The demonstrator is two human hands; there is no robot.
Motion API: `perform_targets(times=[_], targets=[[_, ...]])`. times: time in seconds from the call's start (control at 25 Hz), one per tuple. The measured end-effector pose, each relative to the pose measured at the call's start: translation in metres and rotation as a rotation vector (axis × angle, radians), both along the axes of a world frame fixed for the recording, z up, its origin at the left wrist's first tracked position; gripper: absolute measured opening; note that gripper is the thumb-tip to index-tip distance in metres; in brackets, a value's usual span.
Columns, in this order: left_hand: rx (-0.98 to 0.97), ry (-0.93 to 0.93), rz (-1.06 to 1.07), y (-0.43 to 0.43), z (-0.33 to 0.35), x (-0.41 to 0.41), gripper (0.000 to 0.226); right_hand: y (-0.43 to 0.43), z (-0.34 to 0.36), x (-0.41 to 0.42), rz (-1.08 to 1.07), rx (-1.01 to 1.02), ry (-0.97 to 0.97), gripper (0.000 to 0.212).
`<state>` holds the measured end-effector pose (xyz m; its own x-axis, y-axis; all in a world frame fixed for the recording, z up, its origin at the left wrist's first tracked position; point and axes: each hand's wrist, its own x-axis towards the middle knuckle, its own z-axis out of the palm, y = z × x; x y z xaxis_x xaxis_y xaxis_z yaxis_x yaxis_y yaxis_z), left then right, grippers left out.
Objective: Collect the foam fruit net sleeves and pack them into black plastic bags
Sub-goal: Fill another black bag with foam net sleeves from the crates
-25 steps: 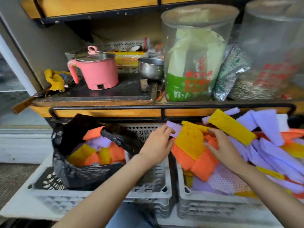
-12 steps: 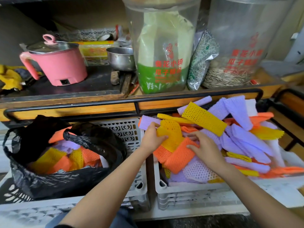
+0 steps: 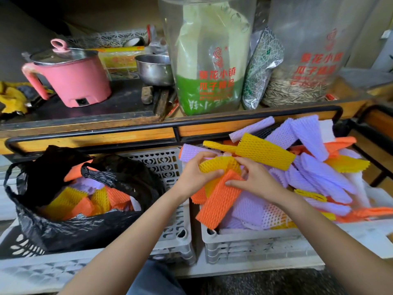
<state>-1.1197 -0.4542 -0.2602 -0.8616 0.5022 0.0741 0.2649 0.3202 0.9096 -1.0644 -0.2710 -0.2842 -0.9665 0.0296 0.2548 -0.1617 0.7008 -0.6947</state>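
A yellow-and-orange sleeve bundle (image 3: 217, 203), now gathered off the pile (image 3: 319, 173), is gripped by left hand (image 3: 192, 177) and right hand (image 3: 255, 179), ready for bagging

Both bare forearms come in from the bottom edge: the left forearm (image 3: 127, 237) slants from 7 o'clock toward 1, the right forearm (image 3: 329, 233) from 5 o'clock toward 10. The hands sit close together. The left hand (image 3: 194, 175) curls thumb and fingers round a yellow sleeve (image 3: 214, 165). The right hand (image 3: 258, 180) pinches an orange sleeve (image 3: 219, 201) — thumb pressed flat on it.
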Motion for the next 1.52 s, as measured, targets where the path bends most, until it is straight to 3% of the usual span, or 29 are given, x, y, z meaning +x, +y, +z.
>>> perform_targets(times=[0.12,0.2,0.28,0.36,0.44,0.56,0.68,0.8,0.92,1.08,1.24,1.52], targets=[[0.010,-0.144,-0.053,-0.005,-0.012,0.002,0.080,0.003,0.000,0.000,-0.099,0.082,0.021,0.059],[-0.026,-0.130,-0.086,-0.004,-0.022,0.006,0.088,0.000,0.001,0.002,-0.112,-0.044,-0.025,0.054],[-0.012,-0.079,-0.029,0.001,-0.025,0.011,0.077,-0.005,0.004,0.003,-0.054,-0.215,-0.085,0.049],[0.029,-0.069,0.031,0.003,-0.026,0.011,0.066,0.003,0.005,0.001,-0.081,-0.271,-0.013,0.046],[0.019,-0.077,0.045,0.001,-0.026,0.010,0.062,0.023,0.007,-0.003,-0.169,-0.108,0.082,0.051],[0.028,-0.104,0.068,-0.005,-0.028,0.009,0.059,0.056,-0.001,-0.009,-0.263,0.255,-0.012,0.063],[0.096,-0.117,0.090,-0.010,-0.026,0.013,0.051,0.067,-0.006,-0.011,-0.384,0.411,-0.037,0.046],[0.178,-0.135,0.125,-0.009,-0.018,0.015,0.043,0.056,0.015,-0.006,-0.500,0.317,0.090,0.026],[0.284,-0.076,0.196,-0.003,-0.005,0.015,0.029,0.025,0.040,0.004,-0.563,0.137,0.228,0.025],[0.469,0.032,0.321,-0.005,0.017,0.013,0.025,-0.045,0.045,0.013,-0.243,-0.049,0.217,0.038],[0.549,0.065,0.348,-0.035,0.032,0.017,0.054,-0.099,0.047,0.007,0.014,-0.144,0.161,0.073],[0.632,0.431,0.479,-0.136,0.079,0.031,0.046,-0.209,0.089,-0.008,0.185,-0.274,0.403,0.066]])
